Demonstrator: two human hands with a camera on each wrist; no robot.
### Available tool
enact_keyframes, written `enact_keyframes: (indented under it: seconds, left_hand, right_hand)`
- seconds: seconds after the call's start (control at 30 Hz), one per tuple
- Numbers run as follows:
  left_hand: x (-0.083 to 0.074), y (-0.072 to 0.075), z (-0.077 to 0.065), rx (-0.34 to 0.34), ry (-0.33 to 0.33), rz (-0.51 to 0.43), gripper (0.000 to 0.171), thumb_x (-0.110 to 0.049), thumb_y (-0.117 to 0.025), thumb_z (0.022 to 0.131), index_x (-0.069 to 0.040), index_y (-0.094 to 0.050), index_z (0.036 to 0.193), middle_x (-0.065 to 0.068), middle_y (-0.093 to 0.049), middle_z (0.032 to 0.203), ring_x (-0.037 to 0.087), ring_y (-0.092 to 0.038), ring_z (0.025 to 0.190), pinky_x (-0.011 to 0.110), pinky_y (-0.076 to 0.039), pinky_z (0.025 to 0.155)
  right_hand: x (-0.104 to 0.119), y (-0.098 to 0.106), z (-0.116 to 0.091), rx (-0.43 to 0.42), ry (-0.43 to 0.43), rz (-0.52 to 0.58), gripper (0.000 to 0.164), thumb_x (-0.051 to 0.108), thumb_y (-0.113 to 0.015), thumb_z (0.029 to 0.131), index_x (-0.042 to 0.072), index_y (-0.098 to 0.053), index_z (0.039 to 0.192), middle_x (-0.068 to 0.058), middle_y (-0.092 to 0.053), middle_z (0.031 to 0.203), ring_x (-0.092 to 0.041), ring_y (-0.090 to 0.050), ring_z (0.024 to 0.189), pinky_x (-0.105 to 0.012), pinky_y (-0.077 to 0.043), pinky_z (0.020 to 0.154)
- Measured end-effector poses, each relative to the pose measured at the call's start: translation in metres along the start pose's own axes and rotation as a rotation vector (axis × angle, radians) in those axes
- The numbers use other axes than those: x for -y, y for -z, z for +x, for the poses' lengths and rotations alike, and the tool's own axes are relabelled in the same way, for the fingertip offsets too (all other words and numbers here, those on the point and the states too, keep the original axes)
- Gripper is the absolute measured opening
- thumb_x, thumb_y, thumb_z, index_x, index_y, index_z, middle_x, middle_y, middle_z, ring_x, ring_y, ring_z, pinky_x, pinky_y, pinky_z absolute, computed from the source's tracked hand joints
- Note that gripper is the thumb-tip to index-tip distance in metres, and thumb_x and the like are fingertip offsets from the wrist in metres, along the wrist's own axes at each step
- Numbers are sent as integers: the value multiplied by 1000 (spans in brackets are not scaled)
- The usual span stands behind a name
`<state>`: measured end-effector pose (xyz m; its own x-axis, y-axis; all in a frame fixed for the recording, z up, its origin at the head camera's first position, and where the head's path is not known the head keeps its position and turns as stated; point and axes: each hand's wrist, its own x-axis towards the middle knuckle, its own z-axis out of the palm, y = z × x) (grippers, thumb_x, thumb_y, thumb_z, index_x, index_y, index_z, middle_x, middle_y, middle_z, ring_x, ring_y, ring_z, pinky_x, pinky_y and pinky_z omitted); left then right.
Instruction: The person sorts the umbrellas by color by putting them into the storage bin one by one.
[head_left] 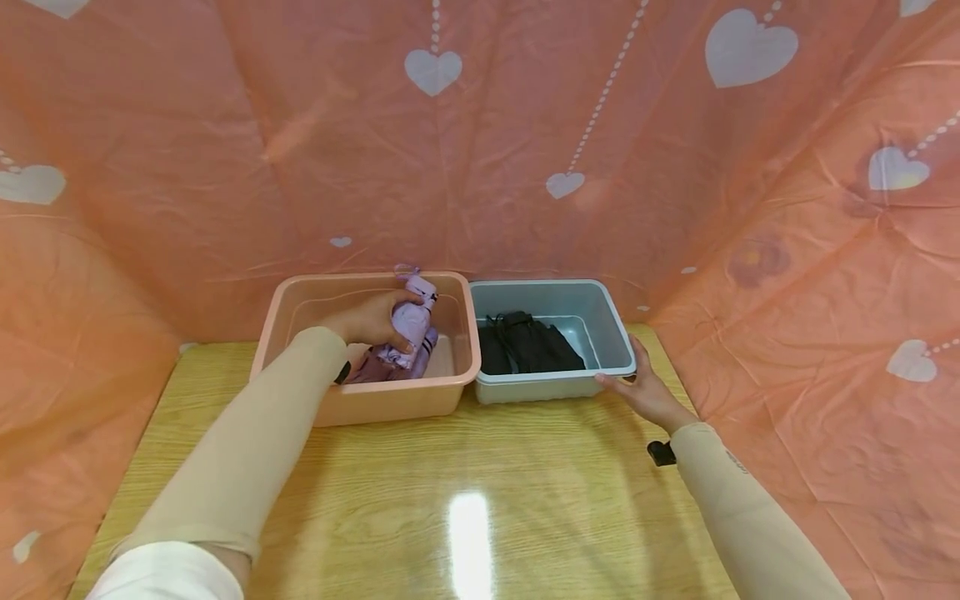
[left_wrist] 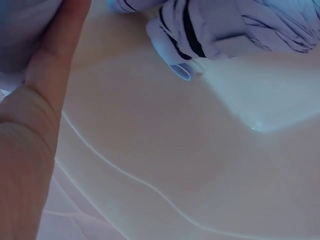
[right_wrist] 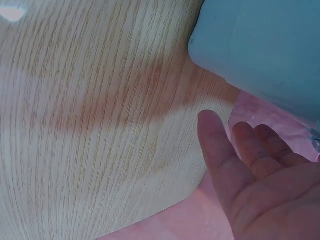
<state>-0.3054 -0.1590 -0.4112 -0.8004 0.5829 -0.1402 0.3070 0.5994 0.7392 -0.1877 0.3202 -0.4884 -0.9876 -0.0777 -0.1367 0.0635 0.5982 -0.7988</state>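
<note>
My left hand [head_left: 369, 321] reaches into the peach bin [head_left: 382, 408] and grips a lilac bundle [head_left: 410, 323] that looks like a folded umbrella, its strap loop at the top. Below it lies another lilac bundle [head_left: 427, 354]; the left wrist view shows black bands on lilac fabric [left_wrist: 225, 30]. Dark mauve fabric [head_left: 367, 368] is under the hand. At the front right corner of the grey bin [head_left: 540, 389], my right hand [head_left: 645, 392] has its fingers spread. In the right wrist view its relaxed fingers [right_wrist: 217, 140] appear beside the bin, contact unclear.
Black folded fabric items [head_left: 528, 346] lie inside the grey bin. Both bins stand side by side on a wood-grain table [head_left: 375, 500], against an orange sheet [head_left: 495, 192] with white hearts. The sheet also rises along the left and right sides.
</note>
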Motion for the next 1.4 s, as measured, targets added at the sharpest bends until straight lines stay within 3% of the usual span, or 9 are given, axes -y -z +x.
enact_keyframes:
  seconds: [0.13,0.27,0.53,0.77,0.97,1.07,1.23,1.27,1.4]
  left_hand:
    - [3,-2,-1,0,-10,-58,82,-1,-90,68,3,-47,138,25,-57,115,31,-60,93,39,-53,78]
    - [9,-6,-1,16,-72,-71,78,-1,-89,66,5,-48,131,23,-60,104,28,-61,86,36,-55,73]
    - [18,-21,10,62,-34,-23,84,2,-87,69,8,-45,142,28,-59,119,31,-59,98,36,-51,83]
    - [16,-29,14,45,-41,-6,83,1,-87,68,10,-47,139,23,-63,107,26,-60,89,32,-51,79]
    - [30,-31,21,61,-56,40,83,-9,-92,65,10,-52,135,24,-62,115,30,-60,96,39,-50,89]
    - [43,-34,28,64,-86,60,85,-22,-95,64,7,-55,133,22,-63,113,27,-59,95,35,-51,85]
    - [39,-35,29,109,-37,64,88,-22,-93,69,9,-49,138,26,-59,117,29,-57,96,35,-55,78]
    - [29,-33,25,128,4,78,88,-17,-92,70,12,-46,140,29,-58,121,31,-57,100,38,-54,83]
    - [22,-30,20,197,65,135,87,-10,-88,75,13,-40,144,33,-51,132,33,-52,113,41,-41,104]
  right_hand:
    - [2,0,0,-1,3,-4,106,41,-69,95,24,14,158,-28,-21,154,-51,-34,136,-63,-35,104]
    - [1,0,-1,1,3,-14,107,42,-68,95,23,15,158,-29,-21,154,-51,-34,136,-64,-35,103]
    - [1,0,-4,-4,6,-20,105,39,-69,95,20,13,159,-29,-23,153,-50,-37,134,-63,-36,102]
    - [8,1,-7,-8,6,-16,104,33,-69,96,17,13,159,-30,-21,153,-51,-37,133,-63,-36,103]
    - [7,1,-6,-2,2,-9,104,34,-69,96,18,12,159,-29,-20,154,-51,-36,134,-64,-35,103]
    - [4,1,-4,1,-1,-24,104,38,-69,96,21,13,159,-28,-20,154,-50,-36,134,-64,-35,103]
    - [3,1,-2,-3,-3,-33,105,40,-68,95,23,13,159,-28,-20,154,-50,-35,135,-64,-34,103]
    - [3,1,-2,-4,-4,-32,105,40,-68,95,23,13,159,-28,-21,154,-50,-35,135,-64,-34,103]
    - [3,0,-1,-3,-11,-30,105,40,-69,95,23,13,159,-28,-21,154,-50,-35,135,-64,-34,103]
